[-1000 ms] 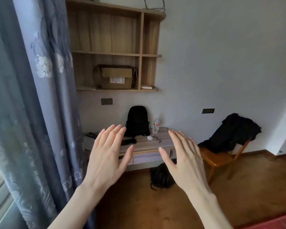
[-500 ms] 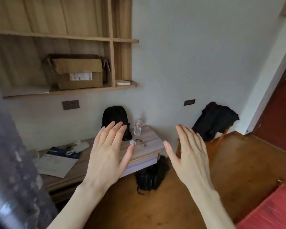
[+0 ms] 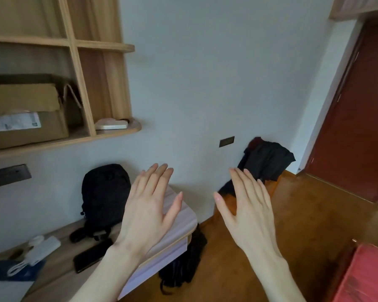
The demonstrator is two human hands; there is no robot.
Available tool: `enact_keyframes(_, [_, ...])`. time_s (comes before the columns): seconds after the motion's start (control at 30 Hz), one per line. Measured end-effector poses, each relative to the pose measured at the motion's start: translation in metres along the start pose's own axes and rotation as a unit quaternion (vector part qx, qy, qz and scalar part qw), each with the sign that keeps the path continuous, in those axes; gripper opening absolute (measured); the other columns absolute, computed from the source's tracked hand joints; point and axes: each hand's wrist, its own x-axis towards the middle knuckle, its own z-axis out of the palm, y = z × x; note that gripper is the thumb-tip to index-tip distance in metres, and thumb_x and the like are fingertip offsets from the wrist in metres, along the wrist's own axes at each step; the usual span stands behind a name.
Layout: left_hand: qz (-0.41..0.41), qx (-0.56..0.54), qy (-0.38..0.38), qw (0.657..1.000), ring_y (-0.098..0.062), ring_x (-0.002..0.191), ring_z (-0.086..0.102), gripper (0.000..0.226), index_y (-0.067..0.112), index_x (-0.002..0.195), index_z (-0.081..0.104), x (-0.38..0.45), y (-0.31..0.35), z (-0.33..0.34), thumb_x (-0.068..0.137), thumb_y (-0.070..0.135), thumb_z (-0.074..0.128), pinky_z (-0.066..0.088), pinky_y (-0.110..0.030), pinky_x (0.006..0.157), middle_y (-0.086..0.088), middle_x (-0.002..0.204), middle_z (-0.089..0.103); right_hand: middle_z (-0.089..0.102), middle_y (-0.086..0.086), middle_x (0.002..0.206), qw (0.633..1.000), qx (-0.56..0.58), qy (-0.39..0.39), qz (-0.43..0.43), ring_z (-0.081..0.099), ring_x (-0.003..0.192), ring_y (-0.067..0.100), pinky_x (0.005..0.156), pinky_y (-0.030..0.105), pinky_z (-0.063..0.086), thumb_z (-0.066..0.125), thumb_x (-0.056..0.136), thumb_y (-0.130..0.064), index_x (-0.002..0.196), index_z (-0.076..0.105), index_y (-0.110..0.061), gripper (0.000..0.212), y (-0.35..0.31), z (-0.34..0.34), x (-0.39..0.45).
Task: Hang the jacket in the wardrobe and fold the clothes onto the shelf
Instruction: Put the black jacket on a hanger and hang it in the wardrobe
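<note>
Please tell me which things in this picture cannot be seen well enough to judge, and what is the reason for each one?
Head view:
- Dark clothes on the chair: which piece is the jacket cannot be told; the right hand covers the lower part and the chair seat.
- Wardrobe: none in view, so the hanging place is unknown.
- Cardboard box: cut by the left edge; label too blurred to read.
- Black bag under the desk: partly hidden by the desk.
- Desk top: partly covered by the left hand.
</note>
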Motion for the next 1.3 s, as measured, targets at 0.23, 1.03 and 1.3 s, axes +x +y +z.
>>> enact_keyframes(0.23, [0.042, -0.064, 0.003, 0.997, -0.027, 0.147, 0.044, 0.060, 0.007, 0.146, 0.055, 0.078, 0.002, 0.089, 0.105, 0.049, 0.043, 0.033, -0.050, 0.122, -0.009, 0.151, 0.056, 0.049, 0.003, 0.159, 0.996, -0.054, 0.022, 0.071, 0.039, 0.151, 0.019, 0.127, 0.040, 0.023, 0.044, 0.103, -0.064, 0.156, 0.046, -0.019, 0.070, 0.064, 0.036, 0.047])
enact_keyframes(1.03, [0.167, -0.273, -0.049, 0.946, -0.025, 0.145, 0.047, 0.061, 0.010, 0.146, 0.056, 0.340, 0.105, 0.415, 0.103, 0.050, 0.043, 0.040, -0.050, 0.119, -0.007, 0.150, 0.058, 0.051, 0.003, 0.157, 0.928, -0.241, 0.077, 0.272, 0.038, 0.152, 0.021, 0.126, 0.044, 0.027, 0.041, 0.105, -0.061, 0.155, 0.046, -0.018, 0.066, 0.320, 0.113, 0.190])
enact_keyframes(1.3, [0.196, -0.331, -0.088, 0.919, -0.025, 0.147, 0.044, 0.062, 0.012, 0.146, 0.055, 0.403, 0.183, 0.505, 0.103, 0.053, 0.037, 0.036, -0.051, 0.121, -0.005, 0.151, 0.056, 0.053, 0.003, 0.155, 0.892, -0.303, 0.081, 0.325, 0.042, 0.149, 0.021, 0.124, 0.045, 0.032, 0.040, 0.105, -0.061, 0.154, 0.048, -0.018, 0.066, 0.401, 0.107, 0.201])
